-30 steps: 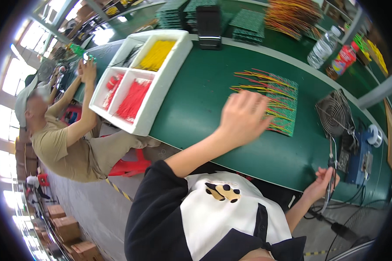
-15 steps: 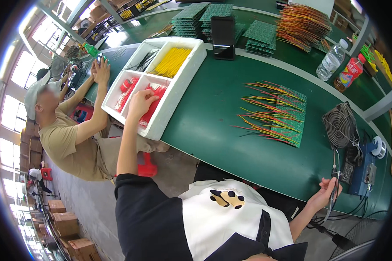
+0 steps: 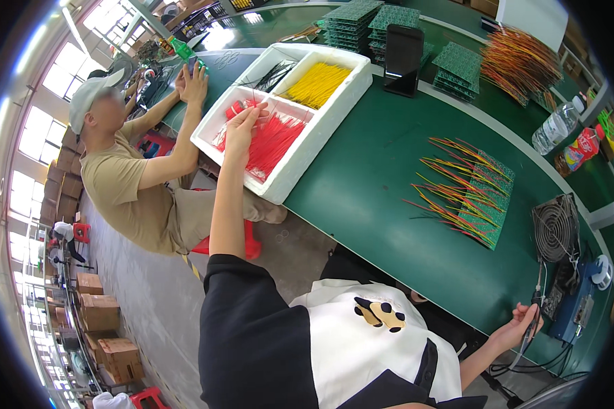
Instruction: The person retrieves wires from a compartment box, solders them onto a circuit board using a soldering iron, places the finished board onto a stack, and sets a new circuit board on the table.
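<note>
My left hand is raised over the white foam box, thumb and fingertips pinched on a thin red wire. Below it, loose red wires fill one compartment, beside a smaller one with a red bundle. Yellow wires and black wires lie in the far compartments. At the right table edge, my right hand is closed around a soldering iron, its thin end pointing away from me. Red, yellow and black wires stick out leftward from a green circuit board on the table.
A fan and a blue soldering station stand at the right. Behind are a phone, stacked boards, a wire heap and two bottles. A co-worker sits at the left.
My left hand has lifted from the red wires and now has one wire in its fingertips. The whole view has shifted, moving the table rightward in the picture. My right hand still grips the soldering iron.
</note>
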A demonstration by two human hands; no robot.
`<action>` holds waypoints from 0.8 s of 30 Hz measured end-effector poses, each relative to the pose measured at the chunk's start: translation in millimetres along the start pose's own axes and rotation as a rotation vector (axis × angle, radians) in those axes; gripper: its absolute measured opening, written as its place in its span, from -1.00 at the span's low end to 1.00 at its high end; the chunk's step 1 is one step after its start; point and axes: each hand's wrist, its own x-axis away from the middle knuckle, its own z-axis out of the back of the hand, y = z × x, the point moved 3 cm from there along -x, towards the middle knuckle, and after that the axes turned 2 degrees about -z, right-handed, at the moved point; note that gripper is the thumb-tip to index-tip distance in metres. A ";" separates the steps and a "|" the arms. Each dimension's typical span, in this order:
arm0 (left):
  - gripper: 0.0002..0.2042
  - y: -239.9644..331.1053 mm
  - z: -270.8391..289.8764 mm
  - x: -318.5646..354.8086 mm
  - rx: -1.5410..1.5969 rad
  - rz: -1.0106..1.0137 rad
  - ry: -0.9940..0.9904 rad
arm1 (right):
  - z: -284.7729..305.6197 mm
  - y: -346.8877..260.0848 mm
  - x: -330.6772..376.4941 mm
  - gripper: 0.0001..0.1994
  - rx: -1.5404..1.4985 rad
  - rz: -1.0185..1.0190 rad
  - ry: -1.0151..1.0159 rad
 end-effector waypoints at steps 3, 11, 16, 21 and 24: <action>-0.75 4.6 -1.1 1.8 0.152 -0.008 0.018 | -1.9 -1.9 0.9 -0.89 -0.005 0.002 0.008; -0.89 13.0 1.5 3.0 0.291 -0.072 0.067 | -6.5 -5.5 3.5 -0.88 0.029 0.001 0.012; -0.88 14.4 2.7 3.9 0.309 -0.094 0.077 | -5.1 -4.6 3.2 -0.88 0.025 -0.012 0.034; -0.89 11.7 2.8 2.6 0.324 -0.096 0.077 | -5.2 -5.5 4.1 -0.88 0.034 -0.012 0.036; -0.89 12.0 3.8 2.1 0.320 -0.101 0.095 | -7.8 -6.1 4.1 -0.88 0.026 -0.013 0.029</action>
